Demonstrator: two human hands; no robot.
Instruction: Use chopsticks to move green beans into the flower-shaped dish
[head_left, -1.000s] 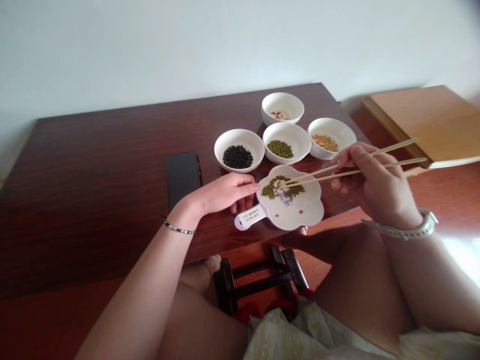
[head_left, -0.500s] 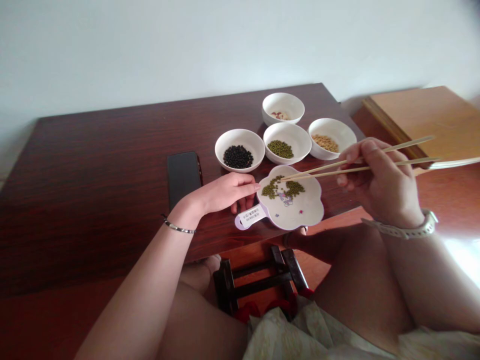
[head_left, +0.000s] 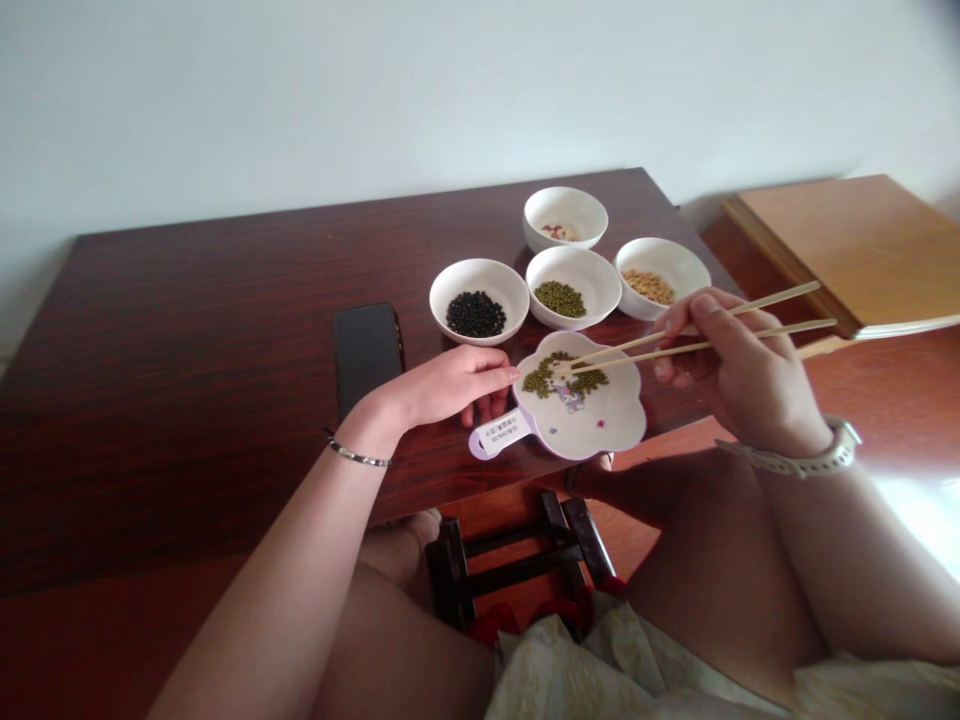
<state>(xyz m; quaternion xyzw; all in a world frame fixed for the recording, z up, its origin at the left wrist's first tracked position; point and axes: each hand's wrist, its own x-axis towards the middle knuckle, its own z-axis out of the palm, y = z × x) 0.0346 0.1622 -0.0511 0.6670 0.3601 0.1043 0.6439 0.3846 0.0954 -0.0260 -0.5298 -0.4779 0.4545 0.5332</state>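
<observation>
A white flower-shaped plate (head_left: 600, 425) with a purple handle lies at the table's near edge, with green beans (head_left: 559, 374) heaped on its far side. My left hand (head_left: 450, 385) rests on the table with its fingers curled against the plate's left rim. My right hand (head_left: 739, 375) is closed round a pair of wooden chopsticks (head_left: 697, 335). Their tips touch the green beans on the plate.
Behind the plate stand several white bowls: black beans (head_left: 475, 313), green beans (head_left: 561, 297), yellow beans (head_left: 649, 286), and a nearly empty one (head_left: 565, 216). A dark phone (head_left: 365, 355) lies left of my hand. A light wooden board (head_left: 855, 245) sits at right.
The chopsticks lifted a little off the plate, then came back down into the green beans. My right hand shifted slightly left. My left hand stayed still.
</observation>
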